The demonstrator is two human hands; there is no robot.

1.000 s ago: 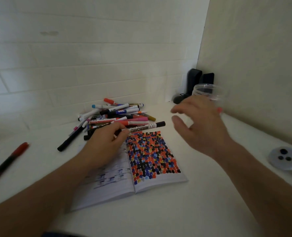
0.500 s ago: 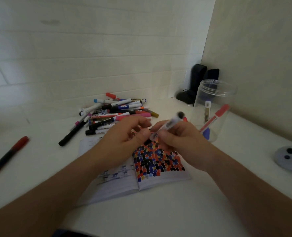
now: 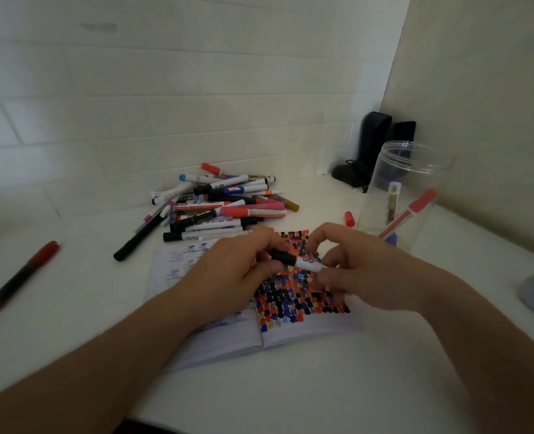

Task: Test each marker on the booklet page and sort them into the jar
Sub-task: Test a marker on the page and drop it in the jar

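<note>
While both hands hover above booklet (image 3: 290, 333), left hand (image 3: 237, 270) fingers curl round marker (image 3: 297, 261) black cap; right hand (image 3: 356, 274) fingers pinch white barrel.

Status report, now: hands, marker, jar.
Left hand grips the marker's black cap end; right hand holds the white marker over the booklet. Jar open, nothing in the way.

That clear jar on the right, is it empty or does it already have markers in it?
Not empty. The lidless clear jar stands upright with a red-capped marker leaning inside and a white one beside it.
</note>
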